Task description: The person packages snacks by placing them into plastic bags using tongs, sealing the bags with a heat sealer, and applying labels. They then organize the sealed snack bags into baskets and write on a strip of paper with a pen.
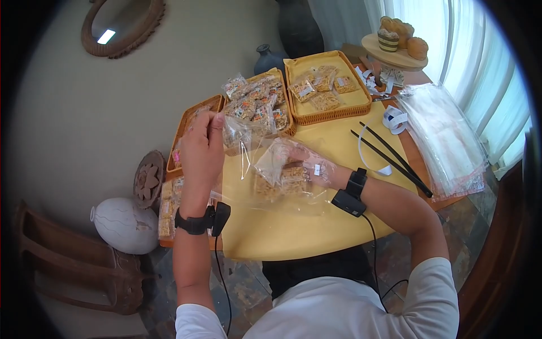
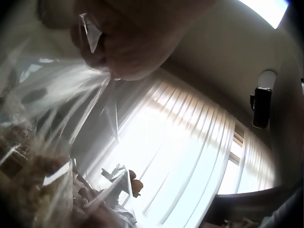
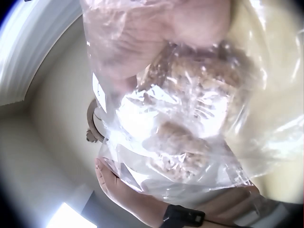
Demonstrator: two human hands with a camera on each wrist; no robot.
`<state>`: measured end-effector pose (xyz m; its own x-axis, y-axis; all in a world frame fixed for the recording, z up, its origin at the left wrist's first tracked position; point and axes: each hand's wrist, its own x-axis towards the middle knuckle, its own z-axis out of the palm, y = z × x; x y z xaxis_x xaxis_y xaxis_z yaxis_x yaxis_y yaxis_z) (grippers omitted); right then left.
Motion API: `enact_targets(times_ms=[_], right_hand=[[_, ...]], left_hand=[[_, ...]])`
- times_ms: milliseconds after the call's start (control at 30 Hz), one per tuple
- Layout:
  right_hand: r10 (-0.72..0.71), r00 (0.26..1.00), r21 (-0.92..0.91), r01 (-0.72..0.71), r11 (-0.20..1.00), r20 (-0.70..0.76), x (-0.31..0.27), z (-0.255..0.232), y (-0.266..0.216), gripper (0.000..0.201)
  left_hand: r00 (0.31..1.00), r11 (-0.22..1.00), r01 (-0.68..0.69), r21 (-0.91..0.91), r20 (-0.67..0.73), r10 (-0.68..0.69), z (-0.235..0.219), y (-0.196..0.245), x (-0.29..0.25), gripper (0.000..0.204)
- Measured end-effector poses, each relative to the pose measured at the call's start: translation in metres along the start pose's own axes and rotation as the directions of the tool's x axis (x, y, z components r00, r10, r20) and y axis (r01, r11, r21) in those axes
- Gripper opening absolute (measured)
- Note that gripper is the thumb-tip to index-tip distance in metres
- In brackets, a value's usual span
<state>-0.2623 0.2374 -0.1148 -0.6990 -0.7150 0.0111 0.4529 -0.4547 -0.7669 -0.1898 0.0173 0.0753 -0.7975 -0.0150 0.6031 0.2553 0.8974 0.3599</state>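
My raised left hand [image 1: 204, 148] pinches the edge of a large clear plastic bag [image 1: 243, 148]. The film hangs stretched from the fingertips, and the left wrist view shows plastic folds [image 2: 90, 90] running down from them. Inside the bag is my right hand [image 1: 296, 153], film lying over its back and wrist, with a small white label on the film. Several small clear packets of pale, crisp snack pieces [image 1: 280, 183] lie in the bag just below that hand. In the right wrist view the packets [image 3: 199, 76] sit close by the palm; I cannot tell whether its hidden fingers grip one.
Behind stand wicker trays of snack packets [image 1: 326, 101] [image 1: 254, 107]. More packets [image 1: 169, 209] lie at the table's left. On the right are black tongs [image 1: 395, 161], white ribbon [image 1: 395, 120], a stack of clear bags [image 1: 440, 141] and a bread stand [image 1: 395, 52]. Yellow paper [image 1: 254, 240] covers the table.
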Motion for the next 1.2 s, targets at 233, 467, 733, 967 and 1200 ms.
enact_targets(times_ms=[233, 467, 733, 967, 1200], right_hand=[[-0.342, 0.940, -0.774, 0.210, 0.598, -0.009, -0.004, 0.011, 0.016, 0.102], [-0.347, 0.889, -0.811, 0.427, 0.399, 0.298, -0.012, 0.013, 0.015, 0.089], [-0.406, 0.881, -0.862, 0.389, 0.324, 0.245, -0.018, 0.016, 0.020, 0.059], [0.014, 1.000, -0.744, -0.003, 0.668, 0.008, -0.037, 0.003, -0.101, 0.050], [-0.426, 0.872, -0.784, 0.085, 0.615, -0.240, -0.033, -0.034, -0.179, 0.041]], left_hand=[[0.996, 0.996, 0.081, 0.029, -0.048, -0.080, 0.021, -0.014, -0.011, 0.031], [0.995, 0.966, 0.092, -0.240, -0.008, -0.096, 0.052, -0.020, -0.021, 0.034], [0.980, 0.871, 0.177, -0.459, -0.002, -0.200, 0.058, -0.027, -0.024, 0.031], [0.885, 0.736, 0.382, -0.559, -0.009, -0.466, 0.013, -0.118, -0.057, 0.033], [0.626, 0.284, 0.605, -0.744, 0.224, -0.747, 0.019, -0.139, -0.130, 0.031]])
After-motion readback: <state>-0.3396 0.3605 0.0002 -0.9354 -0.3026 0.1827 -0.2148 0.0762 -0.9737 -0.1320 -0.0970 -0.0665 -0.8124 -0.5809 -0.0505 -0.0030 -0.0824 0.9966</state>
